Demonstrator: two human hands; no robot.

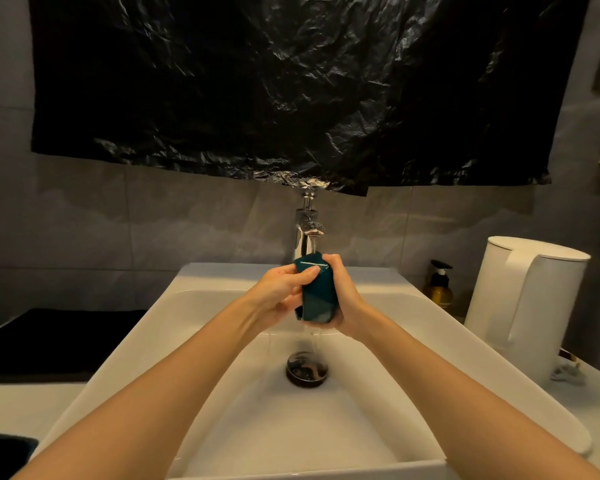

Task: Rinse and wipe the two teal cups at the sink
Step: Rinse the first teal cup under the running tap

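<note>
Both hands, left hand [280, 293] and right hand [342, 299], grip teal cup [318, 296] under tap [307, 230].

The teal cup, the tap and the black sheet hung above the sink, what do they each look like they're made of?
The teal cup is probably glazed ceramic or hard plastic: it looks smooth and glossy, with a sharp bright highlight at its rim. The tap is polished metal, likely chromed, given its mirror-like reflections. The black sheet is thin plastic film, like a bin bag, crinkled with shiny creases.
</note>
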